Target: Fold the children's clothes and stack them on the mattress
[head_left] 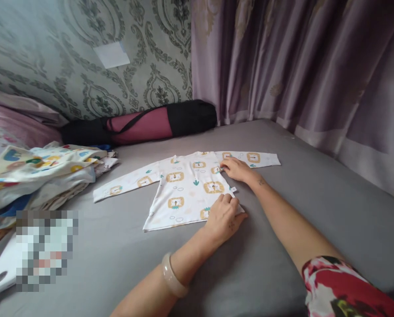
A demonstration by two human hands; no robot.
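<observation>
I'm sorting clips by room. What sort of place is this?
Likely a bedroom: a grey sheet covers what looks like a bed, a long purple curtain hangs beside it, and patterned wallpaper covers the wall behind.

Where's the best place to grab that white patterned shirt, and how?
Probably pinch the shirt by its side edge on the person's right, near underarm and hem, coming from the right. It lies flat with sleeves spread, leaving that edge easy to reach; the right hand is at the underarm, the left hand near the hem.
</observation>
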